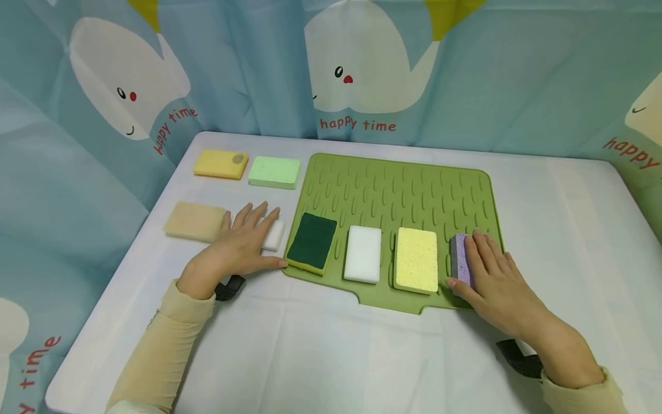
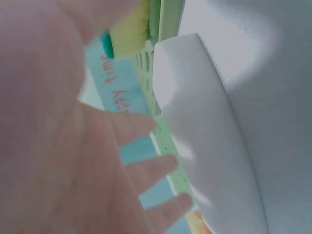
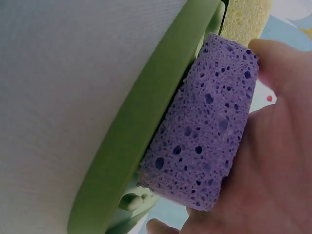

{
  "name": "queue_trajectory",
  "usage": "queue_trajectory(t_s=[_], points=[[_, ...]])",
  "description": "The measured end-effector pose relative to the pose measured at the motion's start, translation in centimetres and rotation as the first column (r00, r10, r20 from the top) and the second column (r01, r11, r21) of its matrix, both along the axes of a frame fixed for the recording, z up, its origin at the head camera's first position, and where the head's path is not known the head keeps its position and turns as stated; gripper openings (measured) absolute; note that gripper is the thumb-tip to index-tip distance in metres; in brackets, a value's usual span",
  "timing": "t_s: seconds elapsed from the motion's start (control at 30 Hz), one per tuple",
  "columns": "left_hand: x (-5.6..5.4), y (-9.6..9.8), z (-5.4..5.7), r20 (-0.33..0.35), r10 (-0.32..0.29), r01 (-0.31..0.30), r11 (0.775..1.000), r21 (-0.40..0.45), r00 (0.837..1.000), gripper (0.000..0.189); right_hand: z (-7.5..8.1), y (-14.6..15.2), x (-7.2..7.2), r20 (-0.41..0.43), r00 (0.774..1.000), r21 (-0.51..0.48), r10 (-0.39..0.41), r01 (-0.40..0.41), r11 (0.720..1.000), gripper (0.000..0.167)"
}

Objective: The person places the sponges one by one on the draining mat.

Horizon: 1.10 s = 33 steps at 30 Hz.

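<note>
My left hand point(image 1: 239, 247), fingers spread, reaches over a small white sponge point(image 1: 274, 236) that it partly covers. In the left wrist view the same white sponge point(image 2: 195, 122) lies in front of the spread fingers point(image 2: 148, 170). A beige sponge point(image 1: 193, 221) sits beside that hand. My right hand point(image 1: 499, 287) rests with extended fingers over a purple sponge point(image 1: 460, 261) at the green mat's right side. From the right wrist, the porous purple sponge point(image 3: 202, 122) shows beneath the palm, the thumb point(image 3: 273, 58) at its upper corner.
On the green ridged mat point(image 1: 398, 190) lie a dark green-topped yellow sponge point(image 1: 312, 238), a white sponge point(image 1: 363, 253) and a pale yellow sponge point(image 1: 416, 259) in a row. A yellow sponge point(image 1: 219, 164) and a mint sponge point(image 1: 274, 172) sit at back left. A patterned curtain point(image 1: 248, 69) hangs behind.
</note>
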<state>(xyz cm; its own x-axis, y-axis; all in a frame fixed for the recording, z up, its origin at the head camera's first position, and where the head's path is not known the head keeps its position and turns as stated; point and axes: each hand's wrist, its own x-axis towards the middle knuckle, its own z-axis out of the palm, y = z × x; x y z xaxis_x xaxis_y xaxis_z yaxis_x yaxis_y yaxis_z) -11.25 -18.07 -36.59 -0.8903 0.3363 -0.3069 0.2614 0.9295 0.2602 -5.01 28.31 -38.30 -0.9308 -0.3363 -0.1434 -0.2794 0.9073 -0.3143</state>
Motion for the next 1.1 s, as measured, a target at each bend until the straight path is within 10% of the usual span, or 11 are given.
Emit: queue_trajectory(t_s=[0.43, 0.73, 1.1], points=[[0.6, -0.4, -0.2, -0.099, 0.072, -0.067, 0.997, 0.047, 0.993, 0.070, -0.4, 0.0, 0.2, -0.075, 0.997, 0.009, 0.020, -0.020, 1.000, 0.113], [0.0, 0.2, 0.2, -0.039, 0.129, -0.128, 0.991, 0.028, 0.991, 0.064, -0.4, 0.0, 0.2, -0.082, 0.996, 0.015, 0.022, -0.021, 1.000, 0.116], [0.0, 1.1, -0.6, -0.176, 0.183, -0.190, 0.982, -0.023, 0.967, 0.065, -0.4, -0.1, 0.2, -0.088, 0.996, 0.018, 0.013, -0.011, 1.000, 0.118]])
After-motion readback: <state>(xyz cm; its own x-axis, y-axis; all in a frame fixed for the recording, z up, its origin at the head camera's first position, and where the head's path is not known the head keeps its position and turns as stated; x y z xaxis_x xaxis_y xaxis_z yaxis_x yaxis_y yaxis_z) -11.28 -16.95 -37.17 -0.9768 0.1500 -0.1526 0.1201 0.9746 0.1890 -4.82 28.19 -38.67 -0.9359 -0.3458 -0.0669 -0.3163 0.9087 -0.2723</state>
